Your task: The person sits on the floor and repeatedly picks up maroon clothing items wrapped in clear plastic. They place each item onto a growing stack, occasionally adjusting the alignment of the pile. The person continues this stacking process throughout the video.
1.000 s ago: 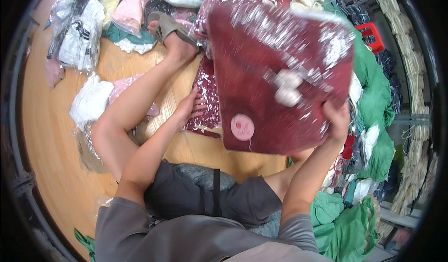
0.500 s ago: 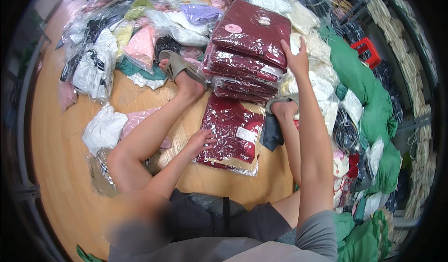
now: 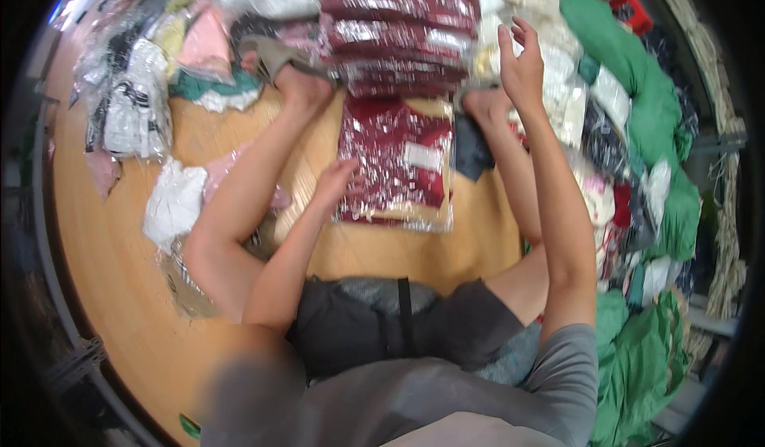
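A clear-bagged dark red garment [image 3: 390,172] with a white label lies flat on the floor between my legs. My left hand [image 3: 339,184] is at its left edge, fingers loosely apart and slightly blurred, overlapping the plastic. Just beyond the garment rises a stack of dark red bagged garments [image 3: 398,37], its top cut off by the picture's upper rim. To the right of that stack my right hand [image 3: 522,68] is raised, open and holding nothing, with a gap between it and the bags.
Bagged clothes in white, pink and teal crowd the far left, among them a white striped bundle [image 3: 135,116]. A white bag [image 3: 175,204] lies beside my left knee. On the right are cream bags [image 3: 562,88], a long green cloth [image 3: 637,80] and a red plastic thing [image 3: 625,7].
The view has tilted down, so the stack sits higher in the picture. My right hand has come away from the stack's right side. My left hand stays by the flat garment.
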The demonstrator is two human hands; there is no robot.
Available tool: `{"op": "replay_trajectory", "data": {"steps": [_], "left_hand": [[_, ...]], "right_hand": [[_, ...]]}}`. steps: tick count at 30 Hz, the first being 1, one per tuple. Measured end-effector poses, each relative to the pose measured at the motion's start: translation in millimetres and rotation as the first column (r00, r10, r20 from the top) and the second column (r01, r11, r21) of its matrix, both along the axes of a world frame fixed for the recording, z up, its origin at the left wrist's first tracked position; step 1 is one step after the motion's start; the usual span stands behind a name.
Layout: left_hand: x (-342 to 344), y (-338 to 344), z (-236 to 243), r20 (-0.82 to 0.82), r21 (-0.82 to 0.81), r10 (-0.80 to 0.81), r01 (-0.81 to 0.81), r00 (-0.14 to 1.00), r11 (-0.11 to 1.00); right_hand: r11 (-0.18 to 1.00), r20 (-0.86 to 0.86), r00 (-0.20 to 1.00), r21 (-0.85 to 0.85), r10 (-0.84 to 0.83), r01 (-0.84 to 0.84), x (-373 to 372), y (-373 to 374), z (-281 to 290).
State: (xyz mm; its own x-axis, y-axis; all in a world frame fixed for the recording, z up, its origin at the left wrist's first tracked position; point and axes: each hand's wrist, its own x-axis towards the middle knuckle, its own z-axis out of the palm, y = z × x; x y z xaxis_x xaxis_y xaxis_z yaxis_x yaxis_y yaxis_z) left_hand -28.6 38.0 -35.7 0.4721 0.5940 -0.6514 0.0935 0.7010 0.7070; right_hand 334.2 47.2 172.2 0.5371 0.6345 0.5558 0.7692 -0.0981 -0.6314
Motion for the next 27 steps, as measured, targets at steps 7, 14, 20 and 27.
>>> {"op": "replay_trajectory", "data": {"steps": [7, 14, 20, 27], "left_hand": [[17.2, -9.3, -0.8, -0.368, 0.647, 0.059, 0.210, 0.928, 0.733], [21.0, -23.2, 27.5, -0.386, 0.572, 0.044, 0.201, 0.922, 0.796], [17.4, -11.4, 48.4, 0.110, -0.170, -0.093, 0.111, 0.990, 0.979], [17.0, -23.1, 35.1, 0.216, -0.316, -0.100, 0.167, 0.971, 0.934]], "right_hand": [[0.581, -0.502, 0.849, -0.746, -0.168, -0.326, -34.2, -233.1, -190.5], [0.551, -0.588, 0.805, -0.698, -0.078, -0.457, -37.0, -191.6, -233.7], [0.545, -0.779, 0.540, -0.617, -0.319, -0.568, -45.8, -179.2, -182.8], [0.755, -0.952, 0.079, -0.283, -0.295, -0.592, -57.8, -178.9, -149.7]]}}
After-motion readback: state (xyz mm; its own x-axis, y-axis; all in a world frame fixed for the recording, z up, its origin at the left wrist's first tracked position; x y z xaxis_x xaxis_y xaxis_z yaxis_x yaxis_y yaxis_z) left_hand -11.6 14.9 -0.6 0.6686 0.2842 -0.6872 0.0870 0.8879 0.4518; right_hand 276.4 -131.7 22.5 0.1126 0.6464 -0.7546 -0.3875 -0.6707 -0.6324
